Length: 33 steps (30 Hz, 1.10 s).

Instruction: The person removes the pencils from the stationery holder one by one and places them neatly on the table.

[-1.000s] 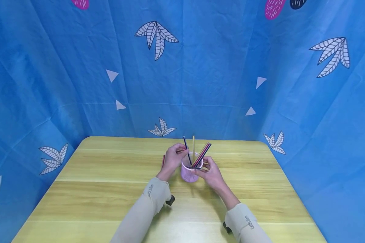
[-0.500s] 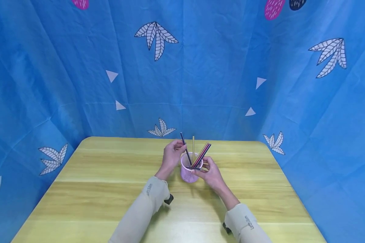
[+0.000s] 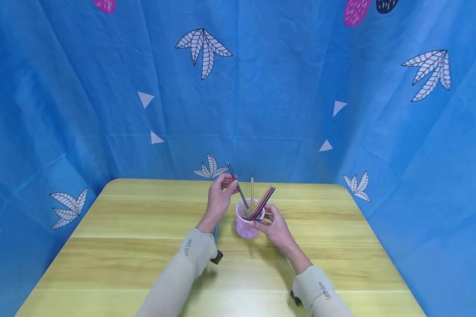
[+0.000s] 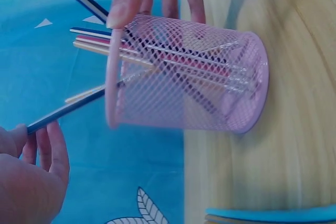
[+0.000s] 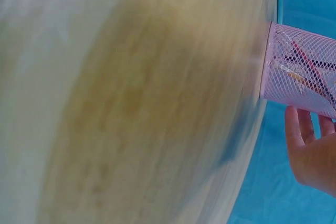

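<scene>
A pink mesh pencil cup (image 3: 246, 229) stands upright on the table, holding several pencils (image 4: 94, 48) that lean in different directions. My right hand (image 3: 275, 226) grips the cup's near right side, thumb at the rim; in the left wrist view that thumb (image 4: 126, 3) lies over the rim. Between thumb and fingers, my left hand (image 3: 219, 198) pinches a dark pencil (image 3: 238, 187) above the cup's left side. The pencil slants, its lower end inside the cup's mouth. In the right wrist view the right hand (image 5: 315, 156) shows beside the mesh wall, partly cut off.
A blue stick-like thing (image 3: 216, 233) lies on the wooden table (image 3: 143, 255) by the left wrist; the left wrist view shows it as a bright blue strip (image 4: 273, 214) above a brown one. A blue patterned curtain (image 3: 262, 88) surrounds the table's back and sides.
My left hand has moved up and left, drawing the dark pencil higher from the cup. The blue thing has come into view by the left wrist. The right hand and cup stay put.
</scene>
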Motion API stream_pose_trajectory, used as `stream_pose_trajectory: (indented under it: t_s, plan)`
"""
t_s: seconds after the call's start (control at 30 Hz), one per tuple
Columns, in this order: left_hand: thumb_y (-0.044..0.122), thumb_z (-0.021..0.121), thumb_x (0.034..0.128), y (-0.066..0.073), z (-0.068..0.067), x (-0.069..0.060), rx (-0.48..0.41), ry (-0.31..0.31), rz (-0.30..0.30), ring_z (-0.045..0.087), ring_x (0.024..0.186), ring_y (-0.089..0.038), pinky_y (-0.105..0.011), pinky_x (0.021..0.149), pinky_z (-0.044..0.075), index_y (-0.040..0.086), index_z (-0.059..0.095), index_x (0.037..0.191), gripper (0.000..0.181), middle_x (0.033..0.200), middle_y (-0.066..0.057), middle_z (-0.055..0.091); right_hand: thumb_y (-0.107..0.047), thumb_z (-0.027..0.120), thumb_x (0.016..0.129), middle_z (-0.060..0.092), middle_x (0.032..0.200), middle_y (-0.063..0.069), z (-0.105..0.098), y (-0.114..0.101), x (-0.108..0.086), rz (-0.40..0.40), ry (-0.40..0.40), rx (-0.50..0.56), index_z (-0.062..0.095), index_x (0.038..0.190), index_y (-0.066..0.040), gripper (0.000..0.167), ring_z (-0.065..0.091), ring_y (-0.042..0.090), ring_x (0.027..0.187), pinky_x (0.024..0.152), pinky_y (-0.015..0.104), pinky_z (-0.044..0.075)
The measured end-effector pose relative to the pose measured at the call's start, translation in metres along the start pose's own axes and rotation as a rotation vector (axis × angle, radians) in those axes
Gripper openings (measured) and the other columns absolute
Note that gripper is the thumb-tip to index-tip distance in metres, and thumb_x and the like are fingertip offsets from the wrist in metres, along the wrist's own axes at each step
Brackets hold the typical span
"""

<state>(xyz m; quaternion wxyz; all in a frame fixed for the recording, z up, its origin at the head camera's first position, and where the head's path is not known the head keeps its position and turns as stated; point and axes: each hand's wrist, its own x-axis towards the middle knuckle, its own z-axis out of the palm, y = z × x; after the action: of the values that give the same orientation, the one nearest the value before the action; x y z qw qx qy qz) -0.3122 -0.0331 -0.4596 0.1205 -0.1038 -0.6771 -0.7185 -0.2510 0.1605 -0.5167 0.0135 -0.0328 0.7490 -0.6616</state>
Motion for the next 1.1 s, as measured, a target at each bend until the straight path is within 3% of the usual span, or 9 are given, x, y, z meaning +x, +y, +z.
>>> stream_pose_trajectory:
  t_s: [0.33, 0.6, 0.9, 1.1]
  plan:
    - [0.002, 0.064, 0.1006, 0.016, -0.006, -0.003, 0.016, 0.0, 0.022, 0.067, 0.092, -0.021, -0.034, 0.086, 0.065, -0.002, 0.065, 0.117, 0.017, 0.11, -0.019, 0.067, -0.003, 0.082, 0.085, 0.06, 0.139, 0.022, -0.002, -0.003, 0.001, -0.006, -0.006, -0.014, 0.051, 0.139, -0.002, 0.063, 0.056, 0.039, 0.133, 0.113, 0.048, 0.051]
    - [0.004, 0.063, 0.1013, 0.021, -0.016, -0.008, 0.023, 0.016, -0.001, 0.066, 0.095, -0.018, -0.031, 0.087, 0.065, 0.0, 0.065, 0.121, 0.02, 0.118, -0.023, 0.065, -0.002, 0.081, 0.085, 0.059, 0.139, 0.023, -0.001, 0.0, -0.002, -0.005, -0.003, -0.023, 0.05, 0.139, -0.001, 0.062, 0.055, 0.04, 0.134, 0.114, 0.048, 0.05]
    - [0.006, 0.063, 0.1019, 0.034, -0.034, -0.012, 0.043, 0.052, 0.003, 0.065, 0.099, -0.021, -0.025, 0.087, 0.063, 0.001, 0.065, 0.124, 0.023, 0.112, -0.014, 0.064, -0.001, 0.082, 0.084, 0.06, 0.137, 0.023, 0.0, 0.0, -0.002, -0.006, 0.0, -0.009, 0.051, 0.138, -0.001, 0.062, 0.056, 0.039, 0.133, 0.114, 0.049, 0.05]
    - [0.007, 0.063, 0.102, 0.037, -0.051, -0.013, 0.064, 0.04, -0.006, 0.064, 0.098, -0.02, -0.023, 0.085, 0.062, 0.004, 0.066, 0.123, 0.022, 0.116, -0.018, 0.064, 0.0, 0.081, 0.085, 0.059, 0.137, 0.024, 0.001, 0.002, 0.0, -0.021, -0.011, 0.004, 0.051, 0.138, 0.0, 0.061, 0.056, 0.04, 0.132, 0.114, 0.047, 0.051]
